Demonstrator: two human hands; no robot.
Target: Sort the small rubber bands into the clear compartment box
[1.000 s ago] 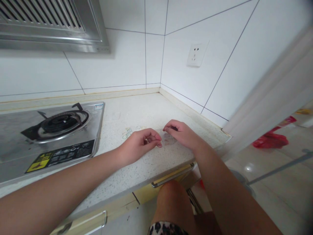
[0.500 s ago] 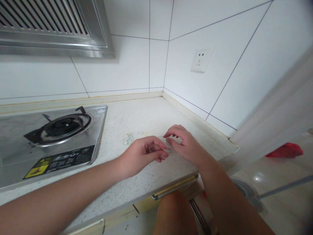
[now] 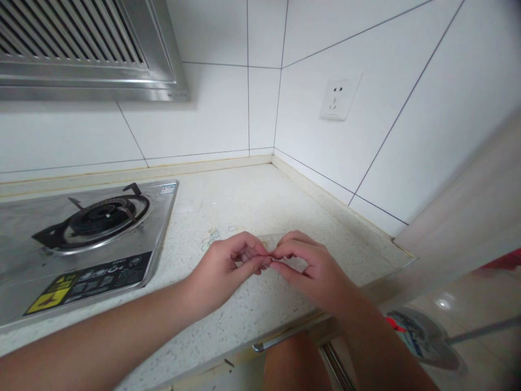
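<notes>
Over the speckled white countertop (image 3: 244, 304), my left hand (image 3: 228, 266) and my right hand (image 3: 311, 266) meet at their fingertips. The left thumb and index finger are pinched together. My right hand pinches at the same spot, its thumb just below its index finger. Whatever lies between the fingertips is tiny and mostly hidden, so I cannot make it out. Beyond my left hand lies a small group of thin rings (image 3: 210, 237), greenish and yellowish, like rubber bands. A few more thin rings (image 3: 233, 228) lie just right of them, partly covered by the hand.
A steel gas stove (image 3: 163, 217) with a black burner (image 3: 106, 214) stands on the left, under a range hood (image 3: 163, 89). White tiled walls meet at the back corner, with a socket (image 3: 336, 100) on the right one. A drawer handle (image 3: 280, 339) juts out below the counter's front edge.
My right hand has moved in to the left and its fingertips have closed against those of my left hand. The view has shifted slightly.
</notes>
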